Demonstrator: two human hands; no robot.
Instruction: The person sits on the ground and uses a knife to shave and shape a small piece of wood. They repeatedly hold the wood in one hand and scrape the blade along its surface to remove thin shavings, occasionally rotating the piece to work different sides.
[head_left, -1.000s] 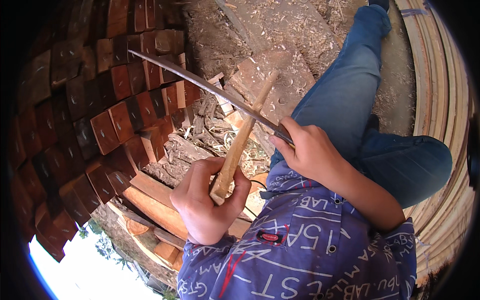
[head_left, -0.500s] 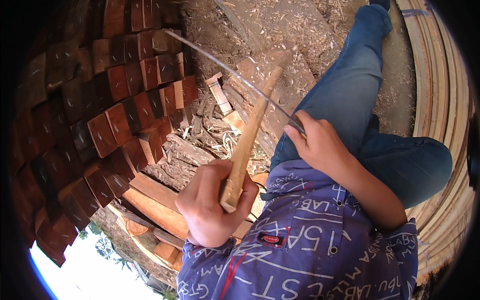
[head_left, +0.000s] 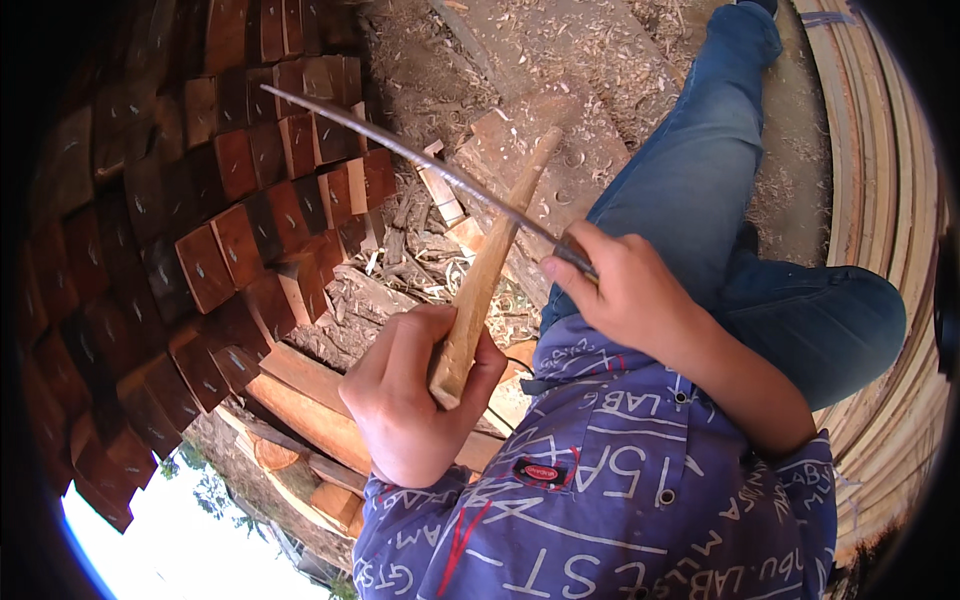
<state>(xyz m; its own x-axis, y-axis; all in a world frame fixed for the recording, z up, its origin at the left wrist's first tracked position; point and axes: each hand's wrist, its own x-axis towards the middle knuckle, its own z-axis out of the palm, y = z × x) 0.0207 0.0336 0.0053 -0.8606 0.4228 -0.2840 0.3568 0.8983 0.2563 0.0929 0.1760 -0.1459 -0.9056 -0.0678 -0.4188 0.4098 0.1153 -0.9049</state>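
My left hand has its fingers clamped around the thick near end of a long, tapered, pale-brown wooden stick, which slants up and away from me in front of my body. My right hand, just to the right of the stick, has thumb and fingers closed on the end of a long, narrow, grey metal file-like bar. The bar crosses over the stick's upper half and reaches well out to its left; whether it is pressing there I cannot tell.

As I judge it, the shaping is well along: the stick is already slender and mostly rounded, narrowing to its far end. The near end looks blunt and faceted, so some smoothing may be left, though my fingers hide part of it.

I can make out no container. Beneath the stick's far end lies a flat brown wooden slab, with pale curled wood shavings scattered beyond it. Left of the stick rises a stack of reddish-brown wooden blocks; far to its right, past my leg in blue jeans, lie long pale wooden strips.
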